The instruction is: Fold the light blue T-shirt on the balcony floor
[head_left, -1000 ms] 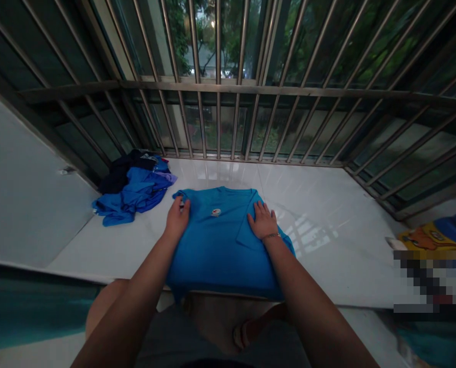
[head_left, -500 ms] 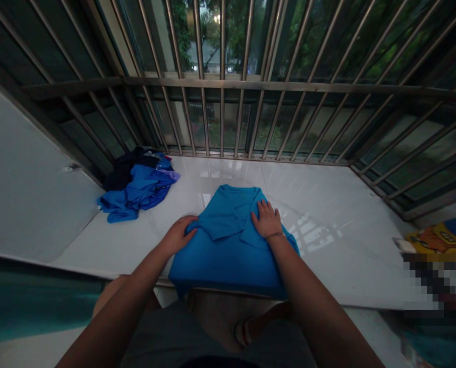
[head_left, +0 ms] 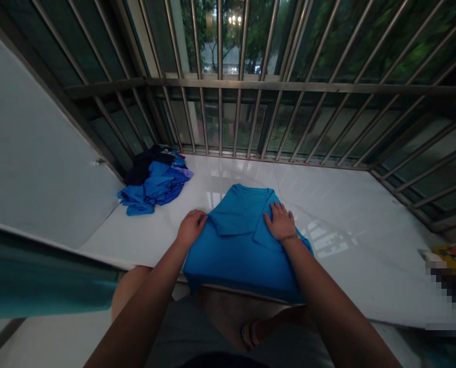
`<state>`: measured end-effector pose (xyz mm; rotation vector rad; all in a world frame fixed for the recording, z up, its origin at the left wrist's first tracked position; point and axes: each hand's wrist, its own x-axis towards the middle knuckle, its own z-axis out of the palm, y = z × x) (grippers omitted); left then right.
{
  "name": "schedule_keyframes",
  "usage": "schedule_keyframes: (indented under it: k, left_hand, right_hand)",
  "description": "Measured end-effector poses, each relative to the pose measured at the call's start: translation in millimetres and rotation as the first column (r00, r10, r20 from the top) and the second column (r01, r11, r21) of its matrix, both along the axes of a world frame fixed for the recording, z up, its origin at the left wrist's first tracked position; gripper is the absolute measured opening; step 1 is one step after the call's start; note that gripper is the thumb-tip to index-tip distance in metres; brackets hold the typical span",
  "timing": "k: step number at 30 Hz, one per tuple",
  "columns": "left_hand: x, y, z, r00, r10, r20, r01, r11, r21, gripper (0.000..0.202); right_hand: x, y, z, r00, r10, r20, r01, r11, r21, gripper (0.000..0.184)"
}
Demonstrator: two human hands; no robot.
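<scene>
**Fold could slip loose**

The blue shirt (head_left: 243,250) lies on the white ledge (head_left: 346,214) under both hands, and its hem behind the wrists reaches the ledge's near edge. The right hand (head_left: 280,222) rests flat and spread open on it. The left hand (head_left: 191,228) curls at the folded flap beside its fingertips, and whether it is pinching cannot be told. If the pressure is uneven, the flap could spring open or the shirt could slide off.

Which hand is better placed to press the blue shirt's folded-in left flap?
Likely the left hand: it touches the bright blue fabric shirt at that flap's edge; the right hand lies flat opposite.
</scene>
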<state>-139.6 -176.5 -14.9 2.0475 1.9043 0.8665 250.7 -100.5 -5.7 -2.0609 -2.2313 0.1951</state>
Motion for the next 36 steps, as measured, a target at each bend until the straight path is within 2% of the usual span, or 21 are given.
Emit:
schedule_keyframes:
  k: [3,5,8,10,13,16,19,23,27,31,36]
  left_hand:
    - [-1.2,1.6,-1.1,0.999,0.032,0.000,-0.032,0.999,-0.002,0.020]
    - [-1.9,2.7,-2.0,1.000,0.014,0.007,-0.014,1.000,0.004,0.021]
    - [-3.3,3.4,-4.0,0.997,-0.067,0.025,0.066,0.997,0.035,0.036]
    - [-4.2,3.9,-5.9,0.994,-0.101,0.031,0.100,0.994,0.042,0.038]
    - [-4.3,4.9,-8.0,0.997,-0.072,0.038,0.070,0.997,0.031,0.039]
    - [-2.8,5.1,-7.4,0.998,-0.017,0.056,0.015,0.999,0.037,0.037]
    - [-1.2,4.3,-5.0,0.998,0.006,0.061,-0.008,0.999,0.038,0.035]
    - [-0.6,3.8,-3.1,0.998,0.017,0.057,-0.019,0.999,0.037,0.032]
    - [-1.2,4.4,-3.8,0.998,0.032,0.062,-0.034,0.999,0.036,0.029]
    - [-1.4,4.7,-4.4,0.998,0.036,0.060,-0.038,0.999,0.034,0.027]
    - [-0.2,3.9,-2.8,0.999,0.026,0.046,-0.027,0.999,0.040,0.023]
  right_hand:
    - [-4.5,-5.8,9.3,0.999,0.049,0.009,-0.049,0.997,0.055,0.064]
    - [-12.1,-16.0,17.1,0.985,0.172,-0.004,-0.171,0.979,0.113,0.057]
    - [-31.2,-38.6,26.5,0.904,0.426,-0.045,-0.418,0.900,0.127,0.053]
    - [-46.8,-52.0,29.7,0.864,0.503,-0.035,-0.499,0.863,0.083,0.054]
    - [-67.4,-59.2,32.3,0.880,0.475,0.031,-0.476,0.879,0.027,0.042]
    - [-80.4,-53.8,36.9,0.896,0.440,0.054,-0.442,0.897,0.022,0.027]
    - [-87.1,-52.0,44.8,0.890,0.453,0.050,-0.456,0.889,0.043,0.026]
    - [-89.1,-67.0,51.6,0.863,0.503,0.036,-0.504,0.858,0.103,0.030]
    - [-84.0,-85.3,43.7,0.824,0.566,0.024,-0.563,0.815,0.135,0.025]
    - [-75.7,-91.5,31.0,0.840,0.543,0.014,-0.542,0.837,0.078,0.021]
    - [-69.4,-87.3,29.8,0.838,0.540,-0.079,-0.531,0.840,0.115,0.034]
